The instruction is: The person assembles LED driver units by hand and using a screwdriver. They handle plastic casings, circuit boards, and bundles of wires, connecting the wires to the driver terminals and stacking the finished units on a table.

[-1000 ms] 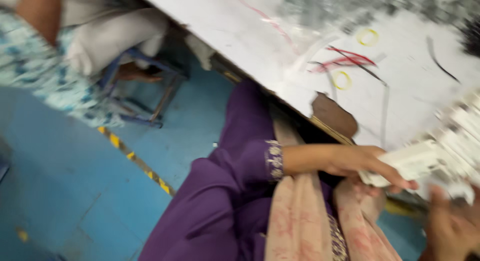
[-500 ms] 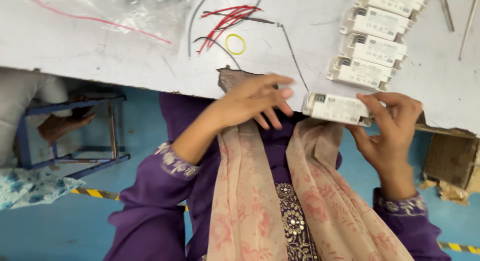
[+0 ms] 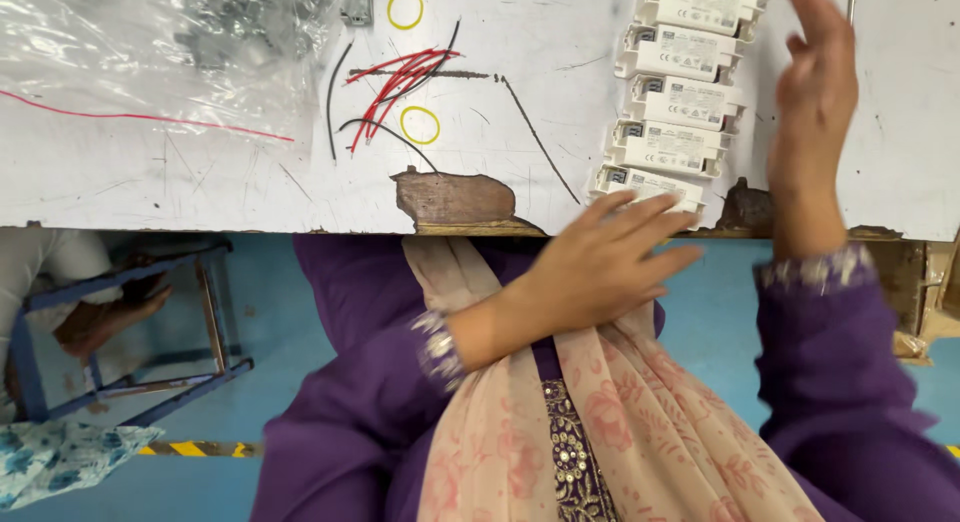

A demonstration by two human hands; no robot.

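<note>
White worktable [image 3: 180, 182], row of white boxes [image 3: 672, 92], left hand [image 3: 600, 267] touching nearest, right hand [image 3: 815, 102] beside

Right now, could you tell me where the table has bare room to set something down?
Bare room lies on the table along its near edge, below the red wire and plastic bag, left of the worn patch. Another strip runs between the yellow rings and the white boxes. The boxes and right hand crowd the right.
</note>
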